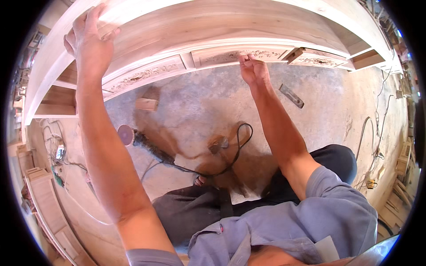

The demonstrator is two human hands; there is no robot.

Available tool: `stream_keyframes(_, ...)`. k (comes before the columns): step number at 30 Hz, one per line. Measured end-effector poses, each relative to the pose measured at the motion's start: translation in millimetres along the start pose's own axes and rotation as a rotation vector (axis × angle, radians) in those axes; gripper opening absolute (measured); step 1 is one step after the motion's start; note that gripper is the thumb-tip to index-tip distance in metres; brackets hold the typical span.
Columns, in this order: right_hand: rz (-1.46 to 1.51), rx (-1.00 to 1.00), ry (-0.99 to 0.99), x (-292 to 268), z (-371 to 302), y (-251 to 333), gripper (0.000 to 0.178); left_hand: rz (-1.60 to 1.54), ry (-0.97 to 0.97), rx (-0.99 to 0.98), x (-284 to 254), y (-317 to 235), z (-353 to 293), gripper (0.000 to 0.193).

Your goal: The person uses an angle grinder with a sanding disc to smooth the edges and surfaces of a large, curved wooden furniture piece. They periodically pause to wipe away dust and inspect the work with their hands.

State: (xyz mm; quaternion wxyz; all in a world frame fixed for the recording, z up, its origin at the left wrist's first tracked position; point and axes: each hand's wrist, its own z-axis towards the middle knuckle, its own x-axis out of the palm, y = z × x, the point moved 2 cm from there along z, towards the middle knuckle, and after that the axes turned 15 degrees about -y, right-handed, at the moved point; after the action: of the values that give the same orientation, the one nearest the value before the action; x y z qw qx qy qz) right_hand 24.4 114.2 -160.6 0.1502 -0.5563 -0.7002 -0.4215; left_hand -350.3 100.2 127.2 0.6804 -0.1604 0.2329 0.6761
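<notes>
**Both hands on a pale wooden cabinet, right at the middle drawer front**

You've got the pale wooden cabinet (pixel 230 27) across the top of the view, stretching from left rim to right, in front of your bent legs. Your left hand (pixel 92 48) is up at its left end, fingers spread over the long edge board, thumb held apart. Your right hand (pixel 255 71) is at the lower middle, fingertips bunched together against the carved middle drawer front (pixel 218 57); can't tell if they pinch anything or only touch.

Left drawer front (pixel 144 75): carved, sits in line. Right drawer front (pixel 320 60): carved too, dark gap at its left end.

Concrete floor (pixel 328 115) between you and the cabinet: power tool (pixel 153 148) with a round disc, lying below the left drawer front, black cord (pixel 230 166) looping off right. Small wood block (pixel 147 104) sits between tool and cabinet. Flat bar (pixel 291 96) lies slanted, just right of your right forearm. Loose cables (pixel 366 133) at far right, small yellow object (pixel 371 183) near them.
</notes>
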Motion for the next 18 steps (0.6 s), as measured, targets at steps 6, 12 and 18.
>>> stream_keyframes(6, -0.046, -0.046, -0.02, -1.8, -8.6, -0.1, 0.019, -0.011, -0.019, 0.119, 2.7, 12.0, -2.6, 0.066)
stream_keyframes(12, 0.165, 0.059, -0.092, 8.2, -30.2, 8.9, 0.018, 0.221, 0.032, -0.096, -17.5, -30.5, 8.6, 0.068)
stream_keyframes(18, -0.223, -0.038, -0.178, 27.4, -70.9, 38.6, 0.028, 0.004, -0.173, 0.141, -10.0, -113.3, 28.2, 0.063)
